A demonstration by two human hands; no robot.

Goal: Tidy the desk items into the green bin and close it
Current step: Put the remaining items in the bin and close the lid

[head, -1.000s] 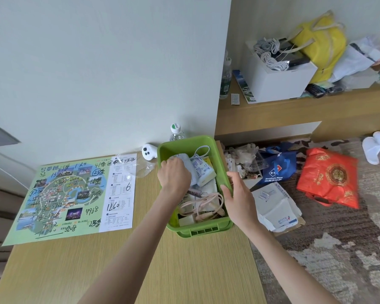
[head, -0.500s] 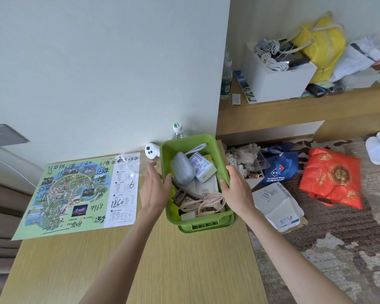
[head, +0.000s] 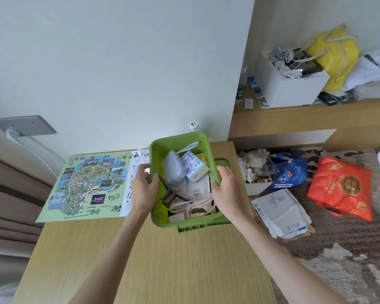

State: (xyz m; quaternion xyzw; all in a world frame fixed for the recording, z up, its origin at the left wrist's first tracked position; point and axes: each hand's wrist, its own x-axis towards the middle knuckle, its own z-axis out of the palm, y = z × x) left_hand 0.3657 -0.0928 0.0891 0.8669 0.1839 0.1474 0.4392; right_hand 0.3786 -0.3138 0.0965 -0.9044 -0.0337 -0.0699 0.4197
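Both hands grasp the green bin point(head: 191, 223): my left hand point(head: 143, 189) clamps its left wall, thumb inside, and my right hand point(head: 227, 190) curls over the right rim, so the bin sits between them, resting on or just over the desk point(head: 162, 260), can't tell which. Stiff plastic, probably light. The grey pouch point(head: 172, 172), cable point(head: 198, 202) and packets point(head: 194, 165) inside lie loose, so I'd hold both side rims and keep it level.

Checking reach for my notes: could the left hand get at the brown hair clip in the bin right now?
Probably yes: the brown hair clip lies uncovered on top, right beside the left hand, which would first have to release the green bin wall.
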